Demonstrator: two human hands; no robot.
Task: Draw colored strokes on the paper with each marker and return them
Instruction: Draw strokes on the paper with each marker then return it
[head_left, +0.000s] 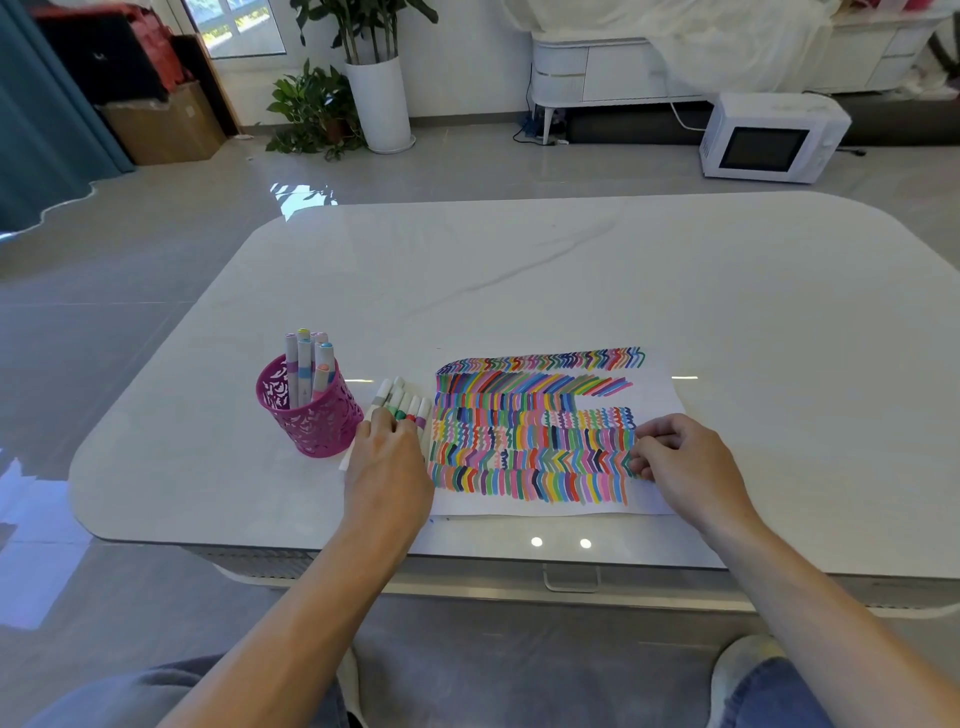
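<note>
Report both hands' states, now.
Left hand: open, fingertips resting on the loose markers.
Right hand: fingers curled on the paper; any grip cannot be told.

Glossy marble-look table (519, 270), matt white paper (657, 395), perforated pink pen cup (311, 415) (metal or plastic, unclear), smooth plastic markers (402, 402), shiny floor tiles (156, 270)
</note>
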